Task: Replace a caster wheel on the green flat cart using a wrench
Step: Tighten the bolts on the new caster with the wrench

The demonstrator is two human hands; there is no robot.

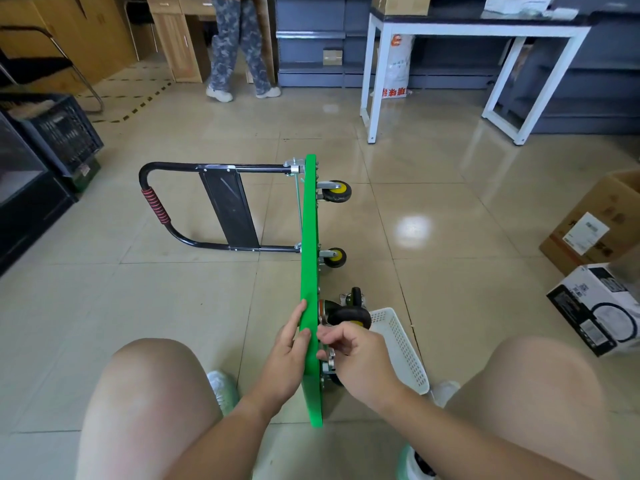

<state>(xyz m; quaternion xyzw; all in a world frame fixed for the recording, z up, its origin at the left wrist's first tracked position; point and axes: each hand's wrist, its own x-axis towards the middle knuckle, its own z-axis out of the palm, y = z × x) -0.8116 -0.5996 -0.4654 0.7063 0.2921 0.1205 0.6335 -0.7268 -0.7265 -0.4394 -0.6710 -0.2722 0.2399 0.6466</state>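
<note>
Green cart (309, 271) on edge, flat left hand (287, 358) bracing; right hand (360, 362) pinches caster plate (330, 357); a slip could topple it.

Right hand (360, 362) hides most of near caster mount (331, 358); grip unclear. Standing person (239, 46) cut at top edge.

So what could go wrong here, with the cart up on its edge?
The cart stands on its thin edge, steadied by the left hand; if that slips, it might topple. The right hand is tight against the caster mount, so a shifting cart could pinch fingers. Any loose bolt could drop past the basket and roll off.
</note>
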